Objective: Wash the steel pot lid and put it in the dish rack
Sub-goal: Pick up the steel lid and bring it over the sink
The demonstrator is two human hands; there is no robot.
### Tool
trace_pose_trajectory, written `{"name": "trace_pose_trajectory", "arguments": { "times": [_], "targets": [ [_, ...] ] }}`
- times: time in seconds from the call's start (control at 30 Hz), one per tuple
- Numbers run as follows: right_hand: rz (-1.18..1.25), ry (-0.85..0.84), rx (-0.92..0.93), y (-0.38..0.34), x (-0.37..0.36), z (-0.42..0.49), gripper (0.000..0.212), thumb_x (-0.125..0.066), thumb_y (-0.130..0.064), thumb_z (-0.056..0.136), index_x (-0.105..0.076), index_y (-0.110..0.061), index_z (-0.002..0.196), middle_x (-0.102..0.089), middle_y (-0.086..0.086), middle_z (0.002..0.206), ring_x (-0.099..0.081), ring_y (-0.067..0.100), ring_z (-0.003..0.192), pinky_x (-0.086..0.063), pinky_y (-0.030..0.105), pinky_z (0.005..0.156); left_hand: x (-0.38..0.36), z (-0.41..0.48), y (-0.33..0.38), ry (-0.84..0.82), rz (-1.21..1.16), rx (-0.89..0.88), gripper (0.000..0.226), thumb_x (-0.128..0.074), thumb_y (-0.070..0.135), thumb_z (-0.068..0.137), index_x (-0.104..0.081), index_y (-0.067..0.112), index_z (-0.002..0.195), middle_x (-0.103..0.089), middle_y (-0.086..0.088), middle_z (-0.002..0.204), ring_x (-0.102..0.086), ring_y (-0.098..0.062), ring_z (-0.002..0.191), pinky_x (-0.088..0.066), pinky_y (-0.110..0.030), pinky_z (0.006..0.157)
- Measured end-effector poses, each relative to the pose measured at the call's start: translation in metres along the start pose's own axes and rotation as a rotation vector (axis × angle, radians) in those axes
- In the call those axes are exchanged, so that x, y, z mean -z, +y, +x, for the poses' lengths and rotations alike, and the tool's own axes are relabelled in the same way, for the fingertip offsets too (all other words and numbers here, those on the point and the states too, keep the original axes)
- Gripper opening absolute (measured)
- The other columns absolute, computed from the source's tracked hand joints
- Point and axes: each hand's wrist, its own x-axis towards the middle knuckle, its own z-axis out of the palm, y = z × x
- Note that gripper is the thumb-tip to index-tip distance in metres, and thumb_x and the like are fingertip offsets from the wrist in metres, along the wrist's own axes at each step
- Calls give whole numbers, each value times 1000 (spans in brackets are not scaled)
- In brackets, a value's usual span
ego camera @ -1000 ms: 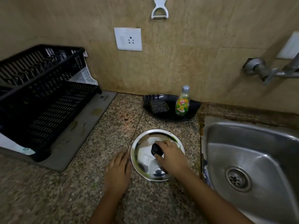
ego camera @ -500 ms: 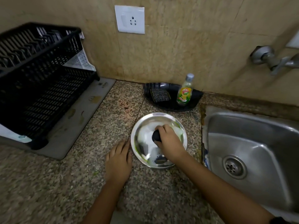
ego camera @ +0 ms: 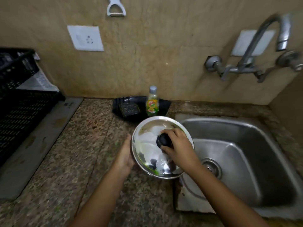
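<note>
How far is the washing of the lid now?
Done: nothing washed; green residue shows on the steel lid. In hand: the right hand grips its black knob, the left hand steadies the rim near the sink. Left: washing, then the dish rack.

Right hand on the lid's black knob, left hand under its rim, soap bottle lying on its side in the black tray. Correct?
One error: the soap bottle stands upright in the black tray, as the head view shows. The right hand is on the lid's black knob; the left hand is under its rim.
</note>
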Motion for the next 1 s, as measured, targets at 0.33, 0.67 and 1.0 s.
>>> {"name": "trace_pose_trajectory", "arguments": {
  "times": [0.33, 0.67, 1.0],
  "targets": [
    [-44, -3, -112, 134, 99, -29, 51, -68, -27, 82, -52, -25, 130, -51, 1, 127, -44, 21, 122, -39, 32, 100, -181, -13, -64, -46, -99, 93, 44, -33, 44, 100, -61, 11, 111, -66, -16, 102, -60, -30, 90, -48, -35, 71],
    [386, 200, -207, 234, 206, -24, 32, -67, -20, 85, -64, -21, 117, -63, -7, 108, -59, 13, 104, -47, 27, 91, -294, -3, -83, 222, -157, 41, 33, -47, 50, 93, -56, 19, 102, -61, -10, 113, -56, -35, 104, -43, -59, 98],
    [754, 432, -369, 246, 249, 75, 41, -54, -23, 94, -49, -10, 132, -56, -4, 113, -53, 14, 104, -41, 29, 90, -323, -7, -41, 315, -164, -117, 47, -45, 39, 98, -54, 3, 126, -57, -18, 126, -56, -39, 113, -47, -50, 97]
  ]
}}
